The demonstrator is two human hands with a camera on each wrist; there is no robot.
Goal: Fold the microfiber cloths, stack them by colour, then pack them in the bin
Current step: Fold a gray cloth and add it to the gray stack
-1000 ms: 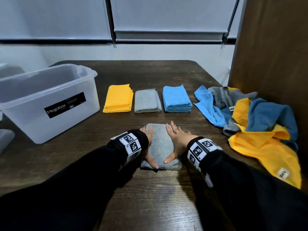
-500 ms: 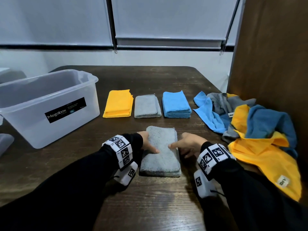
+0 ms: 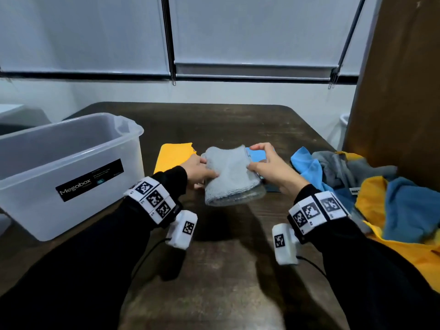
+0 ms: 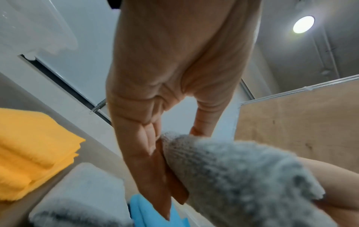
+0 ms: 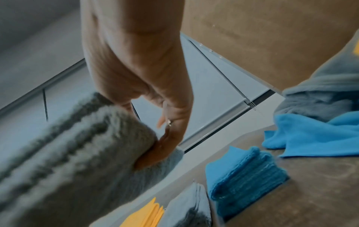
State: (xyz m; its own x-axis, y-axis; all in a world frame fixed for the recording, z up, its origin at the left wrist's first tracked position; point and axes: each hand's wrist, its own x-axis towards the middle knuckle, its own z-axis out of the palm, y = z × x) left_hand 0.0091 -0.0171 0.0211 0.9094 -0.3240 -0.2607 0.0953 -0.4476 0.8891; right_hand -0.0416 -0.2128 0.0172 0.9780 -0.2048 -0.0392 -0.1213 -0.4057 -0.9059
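Both hands (image 3: 200, 169) (image 3: 269, 164), grey cloth (image 3: 229, 175) now lifted

Two hands are in view, the left hand (image 3: 198, 168) and the right hand (image 3: 269, 166). One folded grey cloth (image 3: 229, 176) is held between them. Three folded stacks lie on the tabletop (image 3: 226, 258): one yellow stack (image 3: 172, 154), one grey stack (image 5: 186, 205), one blue stack (image 5: 244, 173). One clear plastic bin (image 3: 71, 167) stands there, and one heap of unfolded cloths (image 3: 371, 186).
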